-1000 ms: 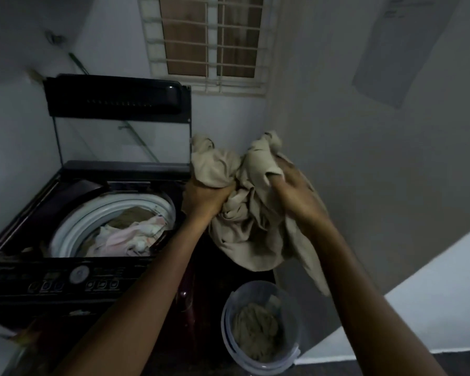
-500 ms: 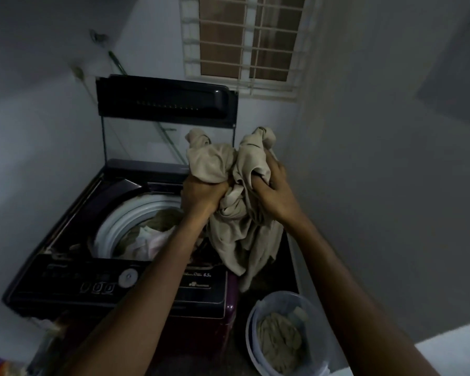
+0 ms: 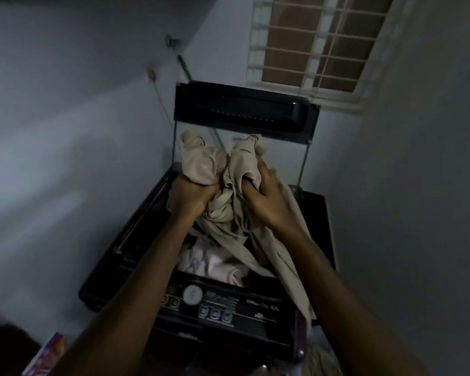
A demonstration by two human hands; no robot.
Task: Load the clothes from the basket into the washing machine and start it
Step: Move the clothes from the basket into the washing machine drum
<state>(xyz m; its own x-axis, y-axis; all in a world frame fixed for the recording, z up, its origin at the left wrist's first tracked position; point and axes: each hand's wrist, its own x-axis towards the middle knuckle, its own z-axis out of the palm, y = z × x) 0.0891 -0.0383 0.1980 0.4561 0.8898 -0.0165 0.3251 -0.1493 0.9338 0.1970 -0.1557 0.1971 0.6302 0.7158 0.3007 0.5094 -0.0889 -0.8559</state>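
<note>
While both hands are raised over the open tub of the top-loading washing machine [image 3: 125,253], each has hold of the same bunched beige garment [image 3: 201,164].

Left hand [image 3: 192,198]: closed in a fist round a wad of the cloth, back of the hand toward the camera.

Right hand [image 3: 266,202]: fingers curled into the folds just beside the left hand; the thumb is hidden by the fabric.

Garment: two knotted ends stand up above the hands. The rest hangs below them, one part dropping into the tub. A long tail is draped over the machine's front right corner, past the right end of the control panel [image 3: 242,302].

Tub contents: pale pink clothes [image 3: 212,263] lie inside, directly under the held garment and touching its lower folds.

Machine: the lid [image 3: 242,109] stands upright at the back. The panel carries a round white dial [image 3: 192,294] and a row of buttons [image 3: 215,313]; the lettering is too blurred to read.

Surroundings: a barred window [image 3: 318,47] sits above and to the right of the lid. A colourful carton [image 3: 52,354] shows at the lower left edge, out of focus.
</note>
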